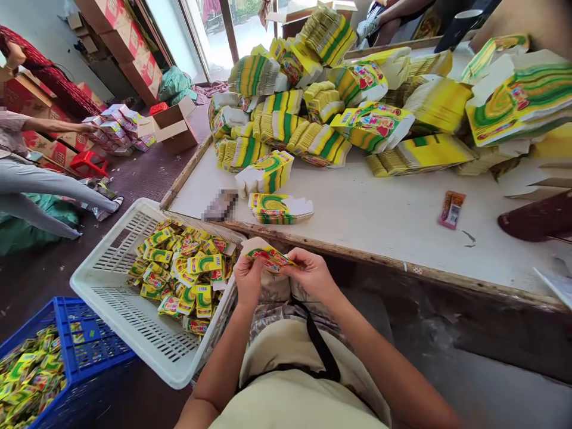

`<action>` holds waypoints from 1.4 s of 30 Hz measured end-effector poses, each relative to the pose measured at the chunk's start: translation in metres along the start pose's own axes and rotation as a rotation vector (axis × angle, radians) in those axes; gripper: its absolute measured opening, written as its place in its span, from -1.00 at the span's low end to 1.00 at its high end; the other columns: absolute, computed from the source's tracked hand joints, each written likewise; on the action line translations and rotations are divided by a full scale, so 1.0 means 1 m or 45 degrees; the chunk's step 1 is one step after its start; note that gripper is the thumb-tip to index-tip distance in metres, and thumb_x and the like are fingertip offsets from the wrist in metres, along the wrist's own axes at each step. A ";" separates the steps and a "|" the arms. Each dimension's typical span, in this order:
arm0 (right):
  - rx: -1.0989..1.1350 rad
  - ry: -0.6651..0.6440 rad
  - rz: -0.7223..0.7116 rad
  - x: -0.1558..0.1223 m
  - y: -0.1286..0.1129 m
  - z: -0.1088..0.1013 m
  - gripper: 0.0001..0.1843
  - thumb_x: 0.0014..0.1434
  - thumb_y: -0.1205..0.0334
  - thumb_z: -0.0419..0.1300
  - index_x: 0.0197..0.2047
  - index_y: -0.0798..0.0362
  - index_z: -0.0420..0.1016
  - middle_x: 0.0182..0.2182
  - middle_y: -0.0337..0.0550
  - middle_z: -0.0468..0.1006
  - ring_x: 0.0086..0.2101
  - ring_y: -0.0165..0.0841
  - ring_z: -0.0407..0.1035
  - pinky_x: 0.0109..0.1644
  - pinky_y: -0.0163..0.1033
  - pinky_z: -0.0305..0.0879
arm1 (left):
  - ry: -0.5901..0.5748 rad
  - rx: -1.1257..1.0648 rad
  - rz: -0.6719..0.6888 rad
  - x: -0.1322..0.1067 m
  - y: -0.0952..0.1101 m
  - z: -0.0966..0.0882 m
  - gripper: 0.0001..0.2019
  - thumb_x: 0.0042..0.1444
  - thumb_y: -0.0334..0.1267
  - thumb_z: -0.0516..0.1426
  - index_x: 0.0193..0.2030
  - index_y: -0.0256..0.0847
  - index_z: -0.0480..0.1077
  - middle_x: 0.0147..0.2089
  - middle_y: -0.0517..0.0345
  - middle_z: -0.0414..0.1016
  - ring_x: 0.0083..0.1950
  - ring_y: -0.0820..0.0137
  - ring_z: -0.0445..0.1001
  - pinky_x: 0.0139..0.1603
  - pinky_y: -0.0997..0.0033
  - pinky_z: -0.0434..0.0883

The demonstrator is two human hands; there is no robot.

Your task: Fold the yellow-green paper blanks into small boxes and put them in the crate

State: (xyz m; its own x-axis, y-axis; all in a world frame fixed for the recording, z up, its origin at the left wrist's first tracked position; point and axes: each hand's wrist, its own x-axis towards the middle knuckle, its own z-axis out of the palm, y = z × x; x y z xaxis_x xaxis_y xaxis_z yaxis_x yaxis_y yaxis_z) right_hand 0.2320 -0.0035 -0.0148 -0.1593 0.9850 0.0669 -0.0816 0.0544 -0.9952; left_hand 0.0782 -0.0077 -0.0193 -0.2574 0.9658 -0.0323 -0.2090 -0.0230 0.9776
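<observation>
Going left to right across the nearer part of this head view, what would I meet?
Blue crate, white basket, printed carton in the person's fingers, small orange-and-pink packet, dark red object.

Daylight via doorway (214, 42), overexp. there, wide-angle edge distort., top R cnr blurry

The held carton (273, 256) is yellow and green with red print; the stacked cartons (279, 113) are yellow, banded with green and white. The counter (357, 208) is white, edged in brown. The basket (83, 281) is white, the crate (93, 335) blue, the small packet (452, 210) orange and pink.
</observation>
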 end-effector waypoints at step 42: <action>-0.637 0.188 -0.441 -0.008 0.019 -0.007 -0.43 0.31 0.41 0.04 0.34 -0.17 0.31 0.37 -0.04 0.24 0.29 -0.14 0.25 0.32 0.04 0.29 | -0.294 0.735 -0.038 -0.008 0.009 -0.019 -0.35 -0.16 -0.14 0.41 0.04 -0.18 0.24 -0.04 -0.03 0.50 -0.04 0.17 0.53 -0.04 0.19 0.46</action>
State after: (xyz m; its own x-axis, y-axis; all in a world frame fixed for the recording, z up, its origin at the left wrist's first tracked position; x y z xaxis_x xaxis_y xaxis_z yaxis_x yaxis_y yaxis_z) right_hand 0.2386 -0.0091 -0.0348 -0.0654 0.9068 0.4165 0.3724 0.4094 -0.8329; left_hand 0.0601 -0.0203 -0.0139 -0.0354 0.9962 -0.0790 0.3474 0.0864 0.9337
